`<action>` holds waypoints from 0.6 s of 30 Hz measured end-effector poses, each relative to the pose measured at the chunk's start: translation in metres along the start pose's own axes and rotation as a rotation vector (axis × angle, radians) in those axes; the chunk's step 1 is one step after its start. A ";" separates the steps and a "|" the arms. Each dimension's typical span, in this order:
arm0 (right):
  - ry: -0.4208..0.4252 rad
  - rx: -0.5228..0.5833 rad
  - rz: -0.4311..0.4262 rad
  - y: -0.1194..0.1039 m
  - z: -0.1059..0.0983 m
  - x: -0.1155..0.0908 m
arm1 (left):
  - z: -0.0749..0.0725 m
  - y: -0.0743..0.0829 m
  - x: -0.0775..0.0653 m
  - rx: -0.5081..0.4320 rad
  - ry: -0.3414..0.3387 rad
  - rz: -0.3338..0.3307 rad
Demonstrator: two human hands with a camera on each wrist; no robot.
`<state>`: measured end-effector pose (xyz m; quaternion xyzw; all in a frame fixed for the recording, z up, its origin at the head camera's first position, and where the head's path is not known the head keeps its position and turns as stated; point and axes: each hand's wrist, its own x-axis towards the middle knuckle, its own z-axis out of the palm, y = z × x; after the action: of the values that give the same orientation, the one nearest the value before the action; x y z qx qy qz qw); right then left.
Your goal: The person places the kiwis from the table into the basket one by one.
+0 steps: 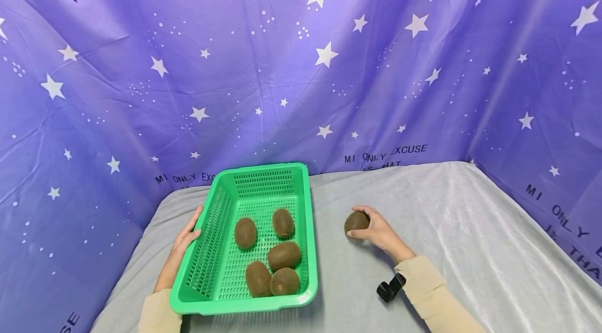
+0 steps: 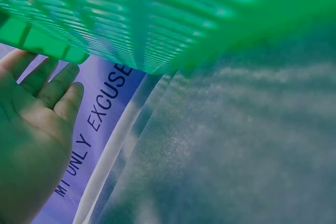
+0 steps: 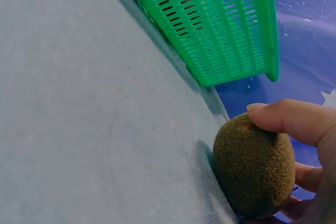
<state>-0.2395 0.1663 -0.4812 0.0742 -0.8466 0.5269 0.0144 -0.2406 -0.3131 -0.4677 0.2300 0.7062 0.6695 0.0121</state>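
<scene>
A green perforated plastic basket point(image 1: 308, 207) stands on the grey cloth with several brown, fuzzy kiwis inside; one kiwi point(image 1: 245, 233) lies near its middle. Along the basket's left rim rests my left hand point(image 1: 181, 247), its fingertips at the edge. The left wrist view shows that hand point(image 2: 39, 114) palm inward, fingers nearly straight, tips right under the rim. To the right of the basket, my right hand point(image 1: 378, 231) grips another kiwi point(image 1: 356, 224) between thumb and fingers. In the right wrist view this kiwi point(image 3: 252, 169) is low over the cloth, its far side hidden by fingers.
Grey cloth point(image 1: 447, 207) covers the table. A purple curtain point(image 1: 282, 61) with white stars encloses the back and sides. A small black device point(image 1: 391, 288) sits by the right sleeve's cuff. Three kiwis, one of them point(image 1: 284, 282) at the corner, cluster at the basket's near end.
</scene>
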 end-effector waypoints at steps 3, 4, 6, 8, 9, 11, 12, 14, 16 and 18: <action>0.005 -0.025 -0.002 0.005 0.001 0.003 | -0.003 -0.006 0.000 -0.023 -0.020 0.031; 0.007 -0.025 0.002 0.005 0.001 0.003 | -0.003 -0.006 -0.001 -0.032 -0.027 0.027; 0.013 -0.028 0.003 0.005 0.001 0.003 | -0.003 -0.006 -0.002 -0.045 -0.035 0.010; 0.012 -0.035 -0.006 0.004 0.001 0.003 | -0.002 -0.005 -0.002 -0.031 -0.022 -0.007; 0.015 -0.034 -0.002 0.003 0.000 0.004 | -0.001 -0.004 -0.002 -0.009 -0.005 -0.028; 0.019 -0.025 -0.001 0.002 0.000 0.004 | -0.001 -0.002 -0.001 0.026 0.017 -0.029; 0.020 -0.019 -0.004 0.001 0.000 0.005 | 0.000 -0.002 0.000 0.043 0.028 -0.025; 0.020 -0.001 -0.006 -0.002 -0.001 0.005 | 0.000 -0.001 0.001 0.068 0.041 -0.013; 0.014 0.010 -0.017 -0.004 -0.002 0.006 | -0.001 -0.001 0.002 0.081 0.044 0.001; 0.007 0.018 -0.031 -0.006 -0.001 0.006 | -0.001 -0.001 0.002 0.074 0.039 0.010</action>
<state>-0.2446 0.1642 -0.4744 0.0855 -0.8406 0.5343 0.0251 -0.2433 -0.3134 -0.4683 0.2208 0.7295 0.6472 -0.0136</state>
